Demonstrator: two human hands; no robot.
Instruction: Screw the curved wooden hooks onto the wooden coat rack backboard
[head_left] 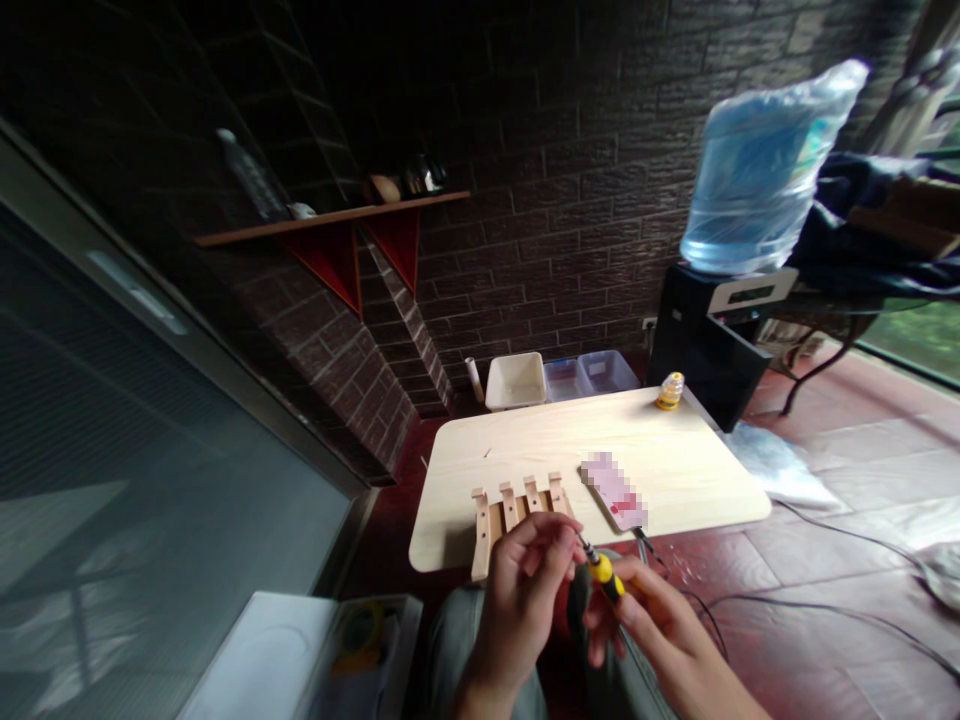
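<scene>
My right hand [649,625] grips a yellow and black screwdriver [602,572] by its handle. Its metal shaft points up and left, toward the fingertips of my left hand [529,585]. Those fingers are pinched together right at the screwdriver's tip; whatever small thing is between them is too small to make out. Just behind my left hand, a light wooden rack with several upright hooks [506,508] rests on the near edge of the pale wooden table [540,435]. Part of the rack is hidden by that hand.
A pink phone [613,490] with a cable lies on the table. A small yellow-capped container [670,390] stands at the far right corner. Beyond are a cream bin [516,382], clear tubs [604,372] and a water dispenser [705,345]. An open toolbox [375,645] sits at lower left.
</scene>
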